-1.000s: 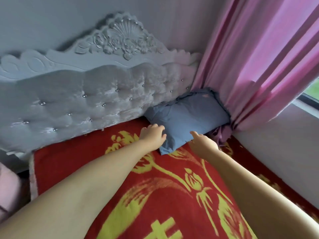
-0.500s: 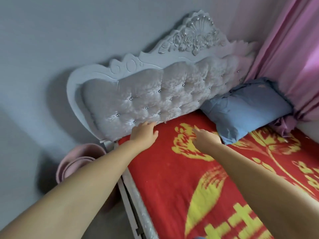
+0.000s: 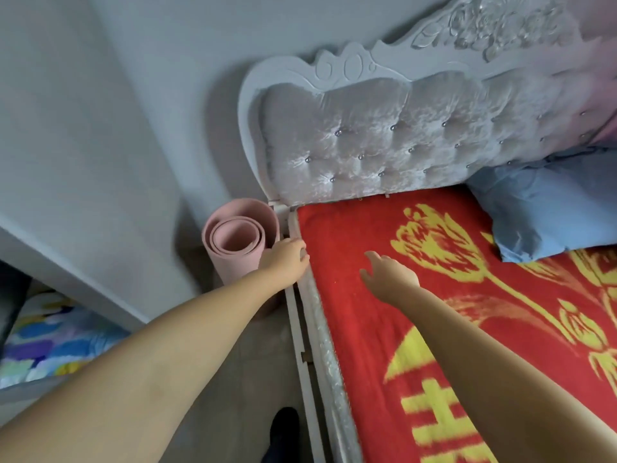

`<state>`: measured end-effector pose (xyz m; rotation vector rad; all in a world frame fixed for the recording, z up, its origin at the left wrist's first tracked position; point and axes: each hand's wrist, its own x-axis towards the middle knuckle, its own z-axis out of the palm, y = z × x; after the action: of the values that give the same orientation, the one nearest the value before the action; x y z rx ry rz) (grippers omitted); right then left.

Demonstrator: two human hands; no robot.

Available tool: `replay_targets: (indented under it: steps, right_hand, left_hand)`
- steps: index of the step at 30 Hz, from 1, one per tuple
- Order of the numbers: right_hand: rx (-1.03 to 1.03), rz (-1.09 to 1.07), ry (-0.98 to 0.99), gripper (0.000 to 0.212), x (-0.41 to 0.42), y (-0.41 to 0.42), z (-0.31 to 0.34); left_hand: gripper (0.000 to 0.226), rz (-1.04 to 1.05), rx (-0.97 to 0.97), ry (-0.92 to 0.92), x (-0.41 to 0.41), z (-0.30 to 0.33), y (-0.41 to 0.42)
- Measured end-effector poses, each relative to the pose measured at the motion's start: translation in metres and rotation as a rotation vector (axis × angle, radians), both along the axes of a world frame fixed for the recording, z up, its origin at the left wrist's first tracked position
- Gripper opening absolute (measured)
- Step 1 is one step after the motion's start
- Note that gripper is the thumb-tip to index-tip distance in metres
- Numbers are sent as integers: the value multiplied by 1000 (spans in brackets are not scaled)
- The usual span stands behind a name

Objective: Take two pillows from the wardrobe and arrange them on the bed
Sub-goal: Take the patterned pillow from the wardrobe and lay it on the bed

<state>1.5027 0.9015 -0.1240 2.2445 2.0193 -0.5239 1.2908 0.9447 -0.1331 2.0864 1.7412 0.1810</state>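
A blue pillow lies at the head of the bed on the right, against the tufted white headboard. The bed carries a red blanket with yellow flowers. My left hand hangs over the bed's left edge near the mattress corner, fingers loosely curled and holding nothing. Over the red blanket, left of the pillow, my right hand hovers with its fingers relaxed and empty. Only one pillow is in view.
A rolled pink mat stands on the floor between the bed frame and the grey wall. At the lower left a white shelf edge sits above colourful folded bedding. A dark shoe shows on the floor by the bed rail.
Both hands have drawn away from the blue pillow and moved left across the bed. The view has swung left, bringing the pink mat and the shelf with bedding into sight.
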Motion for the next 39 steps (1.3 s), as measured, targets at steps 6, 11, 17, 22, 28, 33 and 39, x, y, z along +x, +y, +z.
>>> replay_targets:
  steps: [6, 11, 17, 22, 28, 33, 39]
  right_hand:
    - [-20, 96, 2, 51, -38, -84, 5]
    - [24, 160, -4, 51, -62, -118, 27]
    - [-33, 247, -53, 45, -133, -131, 33]
    - [-108, 450, -107, 42, -267, -141, 18]
    - [-108, 710, -93, 39, -467, -173, 2]
    - [-133, 695, -13, 38, -580, -185, -9]
    - [-112, 709, -87, 42, -644, -129, -19]
  left_hand:
    - [29, 36, -60, 16, -39, -19, -101]
    - [28, 47, -4, 53, -72, -8, -133]
    - [31, 44, 126, 79, -136, 9, -168]
    - [32, 197, 102, 100, -268, 1, -210]
    - [36, 395, 27, 232, -469, -8, -274]
    - [40, 501, -47, 277, -583, -8, -293]
    - [37, 471, -55, 276, -638, -17, -248]
